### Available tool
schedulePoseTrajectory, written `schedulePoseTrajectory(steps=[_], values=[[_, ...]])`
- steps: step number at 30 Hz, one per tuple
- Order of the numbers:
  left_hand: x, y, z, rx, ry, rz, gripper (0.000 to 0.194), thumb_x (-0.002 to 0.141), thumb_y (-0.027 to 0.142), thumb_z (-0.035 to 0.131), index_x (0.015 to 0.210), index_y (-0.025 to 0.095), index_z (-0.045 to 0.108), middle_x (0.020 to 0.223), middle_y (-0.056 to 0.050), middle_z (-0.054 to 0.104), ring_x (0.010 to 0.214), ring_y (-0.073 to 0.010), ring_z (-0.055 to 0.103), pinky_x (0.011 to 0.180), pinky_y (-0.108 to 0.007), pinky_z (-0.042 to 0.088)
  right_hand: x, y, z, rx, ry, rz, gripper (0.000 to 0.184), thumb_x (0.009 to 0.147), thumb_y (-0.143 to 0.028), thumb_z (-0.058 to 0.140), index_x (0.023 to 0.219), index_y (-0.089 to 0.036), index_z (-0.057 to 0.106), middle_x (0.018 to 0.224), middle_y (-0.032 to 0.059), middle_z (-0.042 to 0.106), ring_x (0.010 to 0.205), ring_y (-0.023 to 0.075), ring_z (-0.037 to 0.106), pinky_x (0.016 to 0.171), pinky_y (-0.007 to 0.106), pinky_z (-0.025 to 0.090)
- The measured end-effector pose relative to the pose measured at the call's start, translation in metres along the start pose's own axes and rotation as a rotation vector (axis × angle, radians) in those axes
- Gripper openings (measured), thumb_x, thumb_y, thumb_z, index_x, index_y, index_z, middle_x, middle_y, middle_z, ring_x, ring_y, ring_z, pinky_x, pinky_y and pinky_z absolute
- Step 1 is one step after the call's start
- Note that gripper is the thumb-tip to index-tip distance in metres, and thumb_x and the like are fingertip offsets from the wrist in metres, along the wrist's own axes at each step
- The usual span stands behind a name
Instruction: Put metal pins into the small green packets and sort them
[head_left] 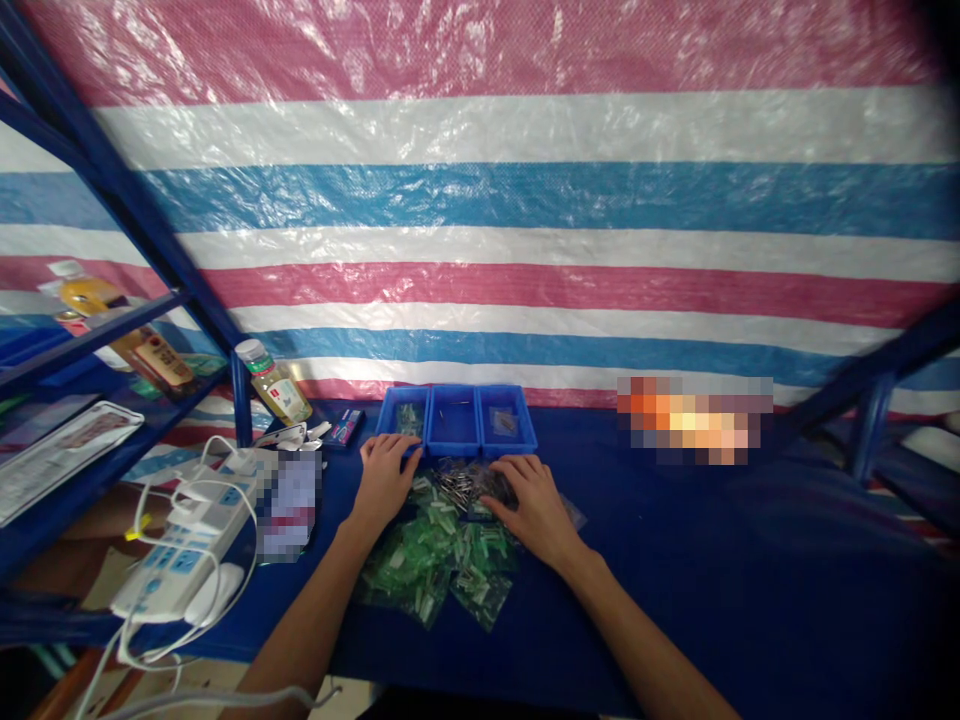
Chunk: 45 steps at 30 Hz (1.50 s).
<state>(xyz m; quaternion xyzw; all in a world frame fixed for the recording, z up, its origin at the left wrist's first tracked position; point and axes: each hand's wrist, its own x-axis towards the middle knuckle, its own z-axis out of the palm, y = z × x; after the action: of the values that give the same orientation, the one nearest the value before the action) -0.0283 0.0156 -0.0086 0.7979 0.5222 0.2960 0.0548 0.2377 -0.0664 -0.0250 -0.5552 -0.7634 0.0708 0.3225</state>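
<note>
My left hand (384, 478) rests at the front edge of the left blue tray (381, 415), fingers slightly bent and thumb apart, with nothing visible in it. My right hand (531, 505) lies spread over the right side of a pile of small clear bags, fingers apart and touching them. Between the hands are shiny metal pins (456, 486), partly in clear plastic. Nearer me is a heap of green-tinted plastic bags (420, 550) with small pale pieces inside. The left tray holds a few greenish pieces, the middle tray (454, 440) thin pins, and the right tray (517, 443) a small clear bag.
To the left are a white power strip (196, 535) with tangled cables, a blurred-out flat item (290, 510), a drink bottle (281, 392) and a small dark box (346, 428). Blue metal posts (238, 395) frame the table. Striped sheeting (525, 240) hangs behind.
</note>
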Motion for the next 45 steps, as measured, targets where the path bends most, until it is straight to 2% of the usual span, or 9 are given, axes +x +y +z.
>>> schedulePoseTrajectory(steps=[9,15,25,28,32,36,39,42,45], values=[[0.0,-0.002,0.002,-0.027,0.01,0.005,0.016,0.1,0.031,0.056,0.107,0.025,0.069,0.113,-0.005,0.074,0.111,-0.0246,0.062,0.106,-0.045,0.032,0.001,0.003,0.004,0.039,0.015,0.011,0.024,0.093,-0.031,0.072,0.115,-0.025,0.064,0.118,0.0092,0.067,0.113,0.032,0.055,0.095,0.048,0.047],[0.002,-0.003,0.002,-0.037,-0.003,0.002,0.018,0.1,0.034,0.056,0.107,0.025,0.069,0.111,-0.005,0.074,0.11,-0.0246,0.063,0.106,-0.046,0.032,0.0,0.011,0.008,0.064,0.08,0.045,0.023,0.093,-0.02,0.066,0.116,-0.024,0.064,0.116,0.0105,0.065,0.111,0.0321,0.055,0.098,0.049,0.049],[0.002,0.004,-0.004,-0.043,0.041,0.014,0.02,0.102,0.034,0.053,0.108,0.025,0.07,0.113,-0.004,0.073,0.11,-0.0237,0.063,0.104,-0.044,0.037,0.003,0.008,0.003,0.106,0.05,0.029,0.019,0.091,-0.009,0.061,0.102,-0.022,0.066,0.101,0.0072,0.07,0.098,0.028,0.061,0.09,0.043,0.052],[0.002,0.006,-0.007,-0.074,0.081,0.033,0.02,0.102,0.032,0.053,0.11,0.025,0.069,0.113,-0.005,0.072,0.111,-0.0239,0.062,0.102,-0.043,0.041,0.002,0.011,0.006,0.132,0.073,0.024,0.024,0.09,-0.008,0.059,0.108,-0.022,0.066,0.102,0.0074,0.07,0.099,0.0276,0.063,0.089,0.043,0.053],[0.001,0.011,-0.009,-0.11,0.131,0.076,0.019,0.102,0.03,0.053,0.11,0.024,0.069,0.112,-0.006,0.072,0.11,-0.0247,0.061,0.099,-0.043,0.044,0.0,0.014,0.01,0.183,0.131,0.034,0.036,0.091,-0.008,0.055,0.123,-0.022,0.063,0.098,0.0065,0.07,0.093,0.0253,0.066,0.086,0.04,0.055],[0.0,0.015,-0.012,-0.16,0.206,0.162,0.018,0.102,0.027,0.054,0.109,0.023,0.07,0.11,-0.007,0.071,0.108,-0.0239,0.061,0.099,-0.043,0.045,0.0,0.014,0.008,0.232,0.222,0.041,0.036,0.092,-0.009,0.055,0.125,-0.023,0.063,0.095,0.005,0.07,0.086,0.0226,0.067,0.082,0.038,0.056],[-0.003,0.019,-0.014,-0.233,0.235,0.265,0.017,0.101,0.023,0.056,0.11,0.022,0.07,0.106,-0.007,0.07,0.104,-0.0228,0.061,0.097,-0.042,0.048,0.0,0.007,0.001,0.277,0.346,-0.029,0.034,0.096,-0.01,0.054,0.126,-0.024,0.062,0.095,0.0051,0.071,0.086,0.0214,0.068,0.081,0.037,0.057],[-0.006,0.025,-0.016,-0.305,0.208,0.363,0.02,0.099,0.02,0.058,0.116,0.022,0.069,0.107,-0.008,0.07,0.105,-0.0224,0.061,0.096,-0.041,0.05,-0.002,-0.004,-0.005,0.318,0.469,-0.169,0.032,0.098,-0.007,0.056,0.122,-0.025,0.065,0.1,0.0065,0.073,0.09,0.0215,0.069,0.082,0.037,0.058],[-0.009,0.033,-0.017,-0.324,0.085,0.432,0.029,0.099,0.024,0.061,0.127,0.022,0.065,0.116,-0.01,0.069,0.111,-0.0239,0.06,0.1,-0.043,0.048,-0.005,-0.015,-0.006,0.35,0.506,-0.264,0.038,0.096,-0.001,0.056,0.123,-0.026,0.066,0.1,0.0067,0.074,0.091,0.0219,0.071,0.082,0.038,0.059]])
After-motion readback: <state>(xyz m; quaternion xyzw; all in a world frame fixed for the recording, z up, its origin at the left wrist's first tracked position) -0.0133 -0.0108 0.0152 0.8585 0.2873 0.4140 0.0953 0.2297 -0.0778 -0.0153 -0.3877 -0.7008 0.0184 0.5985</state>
